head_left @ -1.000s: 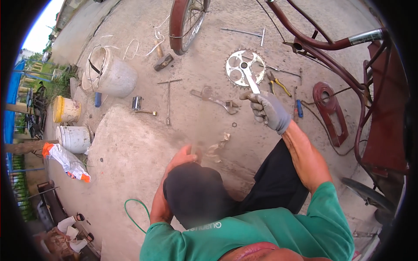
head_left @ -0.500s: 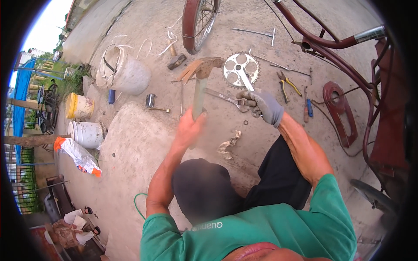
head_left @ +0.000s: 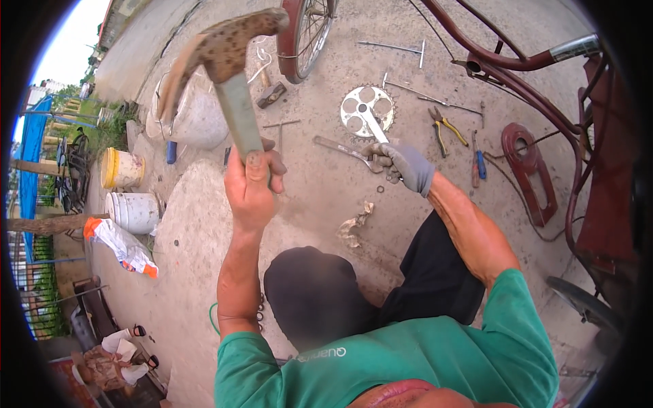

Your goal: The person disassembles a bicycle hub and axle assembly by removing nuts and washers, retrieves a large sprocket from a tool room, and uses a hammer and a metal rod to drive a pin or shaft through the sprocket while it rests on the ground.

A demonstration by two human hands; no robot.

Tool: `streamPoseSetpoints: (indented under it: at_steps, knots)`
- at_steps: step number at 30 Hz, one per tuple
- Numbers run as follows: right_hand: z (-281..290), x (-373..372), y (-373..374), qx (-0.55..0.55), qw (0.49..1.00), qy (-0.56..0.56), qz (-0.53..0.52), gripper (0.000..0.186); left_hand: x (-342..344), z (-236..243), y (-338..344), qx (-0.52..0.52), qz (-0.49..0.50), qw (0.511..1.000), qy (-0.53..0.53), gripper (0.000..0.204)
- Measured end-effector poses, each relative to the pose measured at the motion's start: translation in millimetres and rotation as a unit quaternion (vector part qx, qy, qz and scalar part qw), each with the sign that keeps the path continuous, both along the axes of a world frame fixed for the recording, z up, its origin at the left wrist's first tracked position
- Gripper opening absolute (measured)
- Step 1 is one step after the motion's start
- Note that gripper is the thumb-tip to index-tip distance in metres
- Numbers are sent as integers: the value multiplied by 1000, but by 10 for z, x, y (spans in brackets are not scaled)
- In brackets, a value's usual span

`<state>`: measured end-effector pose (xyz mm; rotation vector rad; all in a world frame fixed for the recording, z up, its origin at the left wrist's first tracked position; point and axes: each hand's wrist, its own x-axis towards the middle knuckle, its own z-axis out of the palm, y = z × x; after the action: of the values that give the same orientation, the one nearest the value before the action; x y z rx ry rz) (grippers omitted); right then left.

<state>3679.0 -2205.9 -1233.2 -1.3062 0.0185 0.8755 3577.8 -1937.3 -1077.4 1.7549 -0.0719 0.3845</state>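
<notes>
My left hand [head_left: 253, 182] grips the handle of a rusty claw hammer [head_left: 224, 68], raised high with its head up near the camera. My right hand [head_left: 401, 165], in a grey glove, holds the crank arm of a silver chainring [head_left: 367, 110] that lies on the concrete ground. A flat metal wrench [head_left: 338, 147] lies just left of the gloved hand. A crumpled scrap of paper [head_left: 353, 225] rests on the ground below that hand.
A dark red bicycle frame [head_left: 517, 61] and wheel [head_left: 306, 34] stand at the back and right. Yellow-handled pliers [head_left: 445, 126], a blue screwdriver [head_left: 478, 162], a red chain guard [head_left: 527, 170], rods and another hammer [head_left: 270, 95] lie around. Buckets [head_left: 129, 211] stand at the left.
My left hand rose from the ground by my knee, took the hammer and swung it up high. My right hand stayed on the crank arm.
</notes>
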Motion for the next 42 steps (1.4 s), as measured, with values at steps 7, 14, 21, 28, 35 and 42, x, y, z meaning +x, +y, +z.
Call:
streamPoseSetpoints:
  at_steps: [7, 14, 21, 28, 35, 42]
  knots:
    - [331, -117, 101, 18, 1000, 4, 9, 32, -33, -884, 174, 334, -14, 923, 189, 41]
    - [184, -101, -31, 34, 998, 29, 46, 35, -130, -677, 51, 131, 10, 970, 204, 38]
    - [359, -176, 5, 27, 998, 51, 3, 31, -173, 378, 103, 5, 71, 996, -57, 48]
    - [246, -233, 216, 15, 1000, -4, 25, 36, -83, -960, 360, 443, 10, 888, 122, 36]
    - [231, -242, 92, 25, 997, 27, 75, 41, -215, -411, 139, 210, 53, 957, 191, 31]
    - [178, -207, 101, 22, 998, 36, 56, 41, -311, 511, 267, 29, 80, 990, -110, 42]
